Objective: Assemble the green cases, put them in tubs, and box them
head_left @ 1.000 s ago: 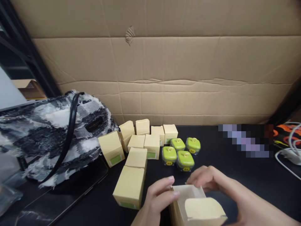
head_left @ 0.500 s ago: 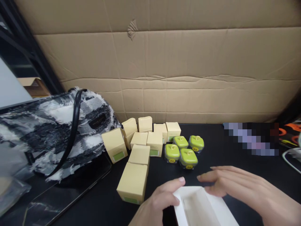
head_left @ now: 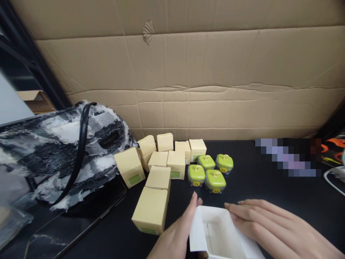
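Observation:
An open box (head_left: 217, 219) with a white inside stands at the bottom of the view, its near part cut off by the frame edge. My left hand (head_left: 179, 230) holds its left side, thumb pointing up along the edge. My right hand (head_left: 265, 225) lies against the right wall and flap, fingers together. The inside of the box looks bare where I can see it. Just beyond it stand several small clear containers with green lids (head_left: 215, 179). Several cream cartons with green labels (head_left: 150, 208) stand to the left of them.
A black-and-white frayed bag (head_left: 61, 133) with a black strap lies at the left, beside a dark glossy panel (head_left: 81, 216). Cardboard (head_left: 188, 64) forms the back wall. A pixelated patch (head_left: 288, 156), orange-handled items (head_left: 335, 145) and a white cable (head_left: 334, 185) are at the right.
My left thumb has moved from the box's rim to upright along its left side. The box has opened wider, and my right hand has shifted lower along its right wall.

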`<state>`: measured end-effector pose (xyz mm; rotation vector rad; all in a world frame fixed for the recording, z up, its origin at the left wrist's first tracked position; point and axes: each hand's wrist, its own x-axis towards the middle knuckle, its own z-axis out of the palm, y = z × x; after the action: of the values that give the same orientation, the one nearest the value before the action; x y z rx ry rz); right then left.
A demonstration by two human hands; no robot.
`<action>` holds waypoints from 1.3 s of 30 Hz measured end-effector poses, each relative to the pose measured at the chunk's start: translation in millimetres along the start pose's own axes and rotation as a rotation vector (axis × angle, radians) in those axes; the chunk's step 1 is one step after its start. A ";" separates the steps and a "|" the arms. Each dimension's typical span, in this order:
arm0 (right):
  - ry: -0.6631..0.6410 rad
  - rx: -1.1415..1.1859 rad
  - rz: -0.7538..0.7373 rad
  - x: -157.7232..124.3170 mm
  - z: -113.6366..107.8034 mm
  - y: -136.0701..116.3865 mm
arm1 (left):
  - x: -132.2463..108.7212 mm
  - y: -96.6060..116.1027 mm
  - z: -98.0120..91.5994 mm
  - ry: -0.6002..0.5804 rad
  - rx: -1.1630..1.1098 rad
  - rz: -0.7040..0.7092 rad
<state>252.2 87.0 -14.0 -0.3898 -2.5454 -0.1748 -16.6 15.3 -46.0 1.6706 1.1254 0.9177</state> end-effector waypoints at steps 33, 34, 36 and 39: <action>0.041 0.420 0.649 35.7 3.8 25.8 | 4.1 10.9 -0.3 -0.045 0.145 -0.101; 0.101 0.433 0.658 36.4 0.3 23.2 | 3.7 11.8 0.4 -0.030 0.134 -0.100; 0.265 0.482 0.661 36.7 -7.1 15.0 | 2.9 13.4 2.2 -0.013 0.123 -0.102; 0.420 0.561 0.597 35.0 -13.1 -4.9 | 1.9 14.4 4.6 0.003 0.141 -0.096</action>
<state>229.1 88.0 15.8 -0.7627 -1.8608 0.6014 -7.8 13.2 -33.8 1.7123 1.2861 0.7957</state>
